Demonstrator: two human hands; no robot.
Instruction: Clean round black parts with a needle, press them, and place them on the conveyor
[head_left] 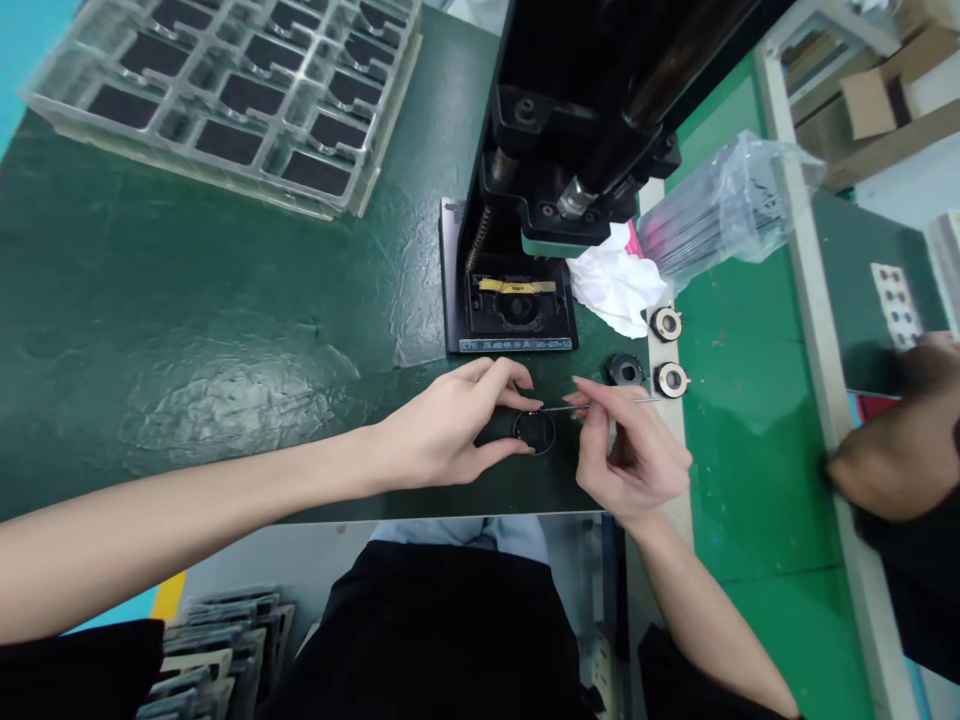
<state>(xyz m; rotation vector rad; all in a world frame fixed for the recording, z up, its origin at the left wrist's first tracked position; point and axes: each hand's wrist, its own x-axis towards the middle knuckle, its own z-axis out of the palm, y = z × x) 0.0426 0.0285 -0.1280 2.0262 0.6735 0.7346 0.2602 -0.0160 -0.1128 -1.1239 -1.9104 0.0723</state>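
Between the thumb and fingers of my left hand [457, 425] is a small round black part [534, 432] with a thin shiny rim, held low over the table. My right hand [634, 450] pinches a thin metal rod [559, 408], like tweezers or a needle-like pick; its exact kind is unclear. The rod's tip touches or nearly touches the upper edge of the round part. Just beyond my right fingers lies a black ring-shaped part [625, 370]. Two silver-and-black ring parts [666, 323] sit on the pale strip to the right.
A black press [517, 345] with a yellow strip in its base stands ahead. Stacked clear trays [315, 175] with dark pieces are at upper left. White cloth [615, 290] and a plastic bag of thin rods [720, 215] lie right of the press. A co-worker's blurred hand [892, 460] is far right.
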